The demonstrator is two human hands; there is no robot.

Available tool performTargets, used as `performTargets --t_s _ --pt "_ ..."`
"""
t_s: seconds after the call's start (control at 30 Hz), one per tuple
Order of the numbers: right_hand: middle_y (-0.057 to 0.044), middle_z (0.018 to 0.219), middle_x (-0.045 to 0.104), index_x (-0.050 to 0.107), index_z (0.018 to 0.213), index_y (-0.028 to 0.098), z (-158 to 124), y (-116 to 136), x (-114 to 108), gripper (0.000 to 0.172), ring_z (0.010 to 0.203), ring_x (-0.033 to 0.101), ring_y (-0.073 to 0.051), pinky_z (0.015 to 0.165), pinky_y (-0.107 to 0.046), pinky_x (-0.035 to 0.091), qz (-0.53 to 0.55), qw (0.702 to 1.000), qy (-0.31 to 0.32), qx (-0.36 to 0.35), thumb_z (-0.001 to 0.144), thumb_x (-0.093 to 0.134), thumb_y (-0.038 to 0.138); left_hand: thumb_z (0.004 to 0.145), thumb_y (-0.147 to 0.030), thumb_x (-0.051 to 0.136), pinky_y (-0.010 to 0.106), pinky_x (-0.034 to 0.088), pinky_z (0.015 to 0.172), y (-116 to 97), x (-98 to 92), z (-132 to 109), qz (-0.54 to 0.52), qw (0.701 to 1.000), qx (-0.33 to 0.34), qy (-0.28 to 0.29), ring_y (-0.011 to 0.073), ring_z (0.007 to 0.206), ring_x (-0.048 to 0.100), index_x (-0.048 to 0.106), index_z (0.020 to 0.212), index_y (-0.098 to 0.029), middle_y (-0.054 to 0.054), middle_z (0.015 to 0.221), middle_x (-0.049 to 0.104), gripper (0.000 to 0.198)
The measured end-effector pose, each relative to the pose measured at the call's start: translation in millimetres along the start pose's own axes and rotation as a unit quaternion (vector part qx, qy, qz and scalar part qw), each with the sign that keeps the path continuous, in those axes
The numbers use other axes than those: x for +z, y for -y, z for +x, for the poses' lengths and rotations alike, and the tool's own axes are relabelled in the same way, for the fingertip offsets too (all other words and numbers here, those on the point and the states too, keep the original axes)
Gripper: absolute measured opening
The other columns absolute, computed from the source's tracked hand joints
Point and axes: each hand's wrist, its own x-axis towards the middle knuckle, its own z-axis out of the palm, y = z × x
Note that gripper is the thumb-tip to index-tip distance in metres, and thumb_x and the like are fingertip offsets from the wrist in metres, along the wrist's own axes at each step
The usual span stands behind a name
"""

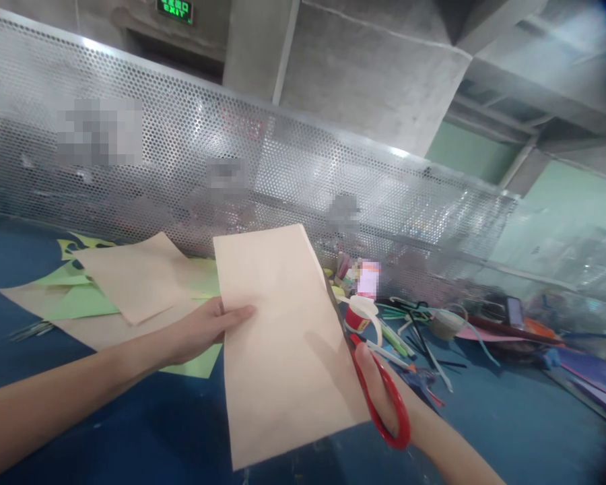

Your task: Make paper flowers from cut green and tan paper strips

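Observation:
My left hand (215,327) pinches the left edge of a cream sheet of paper (283,350), thumb on top, fingers behind it. The sheet is held up above the blue table, tilted towards me. My right hand (376,380) is closed round the red-handled scissors (396,411), with the thumb through one loop. Their dark blades lie along the sheet's right edge; much of them is behind the paper, and I cannot tell how far they are apart. A narrow flap shows at the sheet's upper right edge.
Cream and green paper sheets (136,283) lie at the left on the blue table (146,431). A roll of white tape with a red core (358,316), pipe-cleaner-like strips (424,337) and a phone-like object (514,313) lie to the right. A perforated metal screen (182,162) stands behind.

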Motion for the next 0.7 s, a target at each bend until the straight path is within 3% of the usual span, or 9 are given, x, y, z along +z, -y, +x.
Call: performTargets --t_s 0.2,0.33,0.47,0.7 --pt "-0.009 0.096 0.067 0.064 0.097 0.019 -1 8 2 0.051 0.096 0.058 -0.024 0.084 -0.032 0.045 0.017 0.999 -0.024 -0.014 0.083 0.032 0.056 0.076 -0.041 0.056 0.033 0.048 0.076 -2 1.2 -2 0.011 1.0 -0.004 0.013 0.0251 0.093 0.06 0.063 0.102 -0.019 0.008 0.101 0.066 0.034" --pt "-0.009 0.098 0.067 0.063 0.1 0.019 -1 12 4 0.053 0.1 0.057 -0.024 0.087 -0.034 0.044 0.03 0.999 -0.021 -0.016 0.083 0.032 0.057 0.076 -0.042 0.055 0.033 0.047 0.075 -1 2.2 -2 0.027 1.0 -0.007 0.014 0.0251 0.092 0.06 0.064 0.098 -0.018 0.008 0.097 0.067 0.034" --pt "-0.007 0.105 0.064 0.064 0.099 0.02 -2 13 3 0.048 0.11 0.05 -0.023 0.098 -0.033 0.035 0.043 0.998 -0.038 -0.022 0.083 0.035 0.055 0.076 -0.042 0.055 0.033 0.047 0.077 -2 2.9 -2 0.017 0.999 -0.01 0.026 0.0245 0.093 0.06 0.063 0.101 -0.019 0.007 0.099 0.067 0.034" --pt "-0.008 0.107 0.063 0.061 0.101 0.018 -1 -8 6 0.045 0.107 0.053 -0.024 0.089 -0.031 0.042 0.029 0.998 -0.054 0.002 0.085 0.034 0.051 0.076 -0.042 0.055 0.034 0.047 0.077 -3 4.4 -3 0.012 1.0 -0.009 0.026 0.0252 0.093 0.06 0.062 0.104 -0.019 0.008 0.102 0.066 0.037"
